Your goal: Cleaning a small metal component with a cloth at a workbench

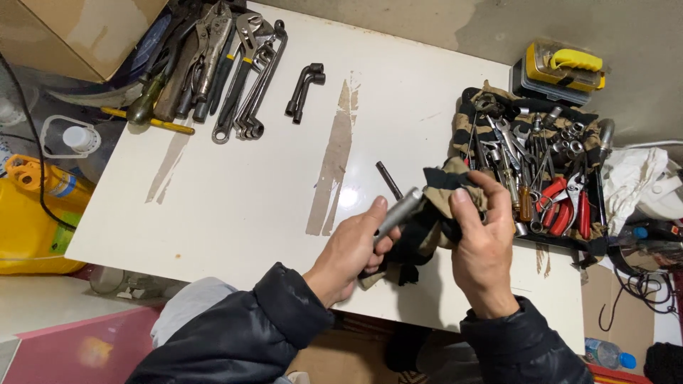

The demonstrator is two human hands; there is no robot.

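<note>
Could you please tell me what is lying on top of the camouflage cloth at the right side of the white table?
Sockets, wrenches and red-handled pliers are piled on the camouflage cloth. The heap hides most of the cloth and whatever lies beneath.

Bright, even light falls from overhead onto the glossy white desk (235, 185), with a soft sheen of glare near its middle and only faint shadows under the tools. The centre is sharp, while the right hand (484, 245) shows slight motion blur. Toward the edges the wide lens bends lines, and the corners sit dimmer and softer.
</note>
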